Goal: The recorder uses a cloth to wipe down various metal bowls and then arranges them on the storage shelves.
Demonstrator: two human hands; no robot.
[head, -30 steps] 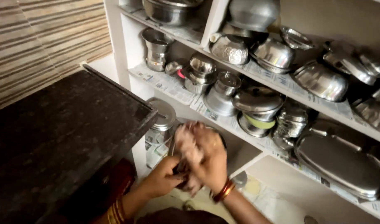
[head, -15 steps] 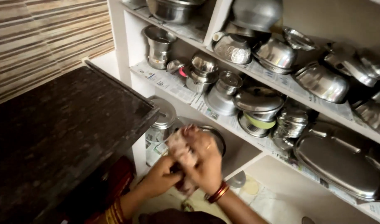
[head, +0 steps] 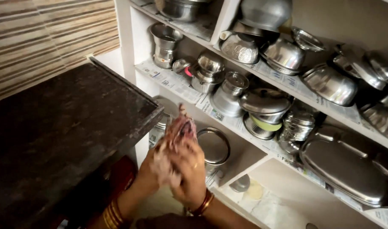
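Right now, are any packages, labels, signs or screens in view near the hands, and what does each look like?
No packages, signs or screens show.
Newspaper shelf liner: flat printed sheets, white with dark print and small colour patches, under the steel pots on the middle shelf.
Newspaper liner: same kind, pale, on the lower shelf, right of the hands.
Left hand and right hand: pressed together around a blurred pinkish thing; no label shows on it.

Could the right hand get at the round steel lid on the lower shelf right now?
Probably not at once: the right hand is pressed with the left hand around a pinkish cloth. The round steel lid stands unobstructed just behind.
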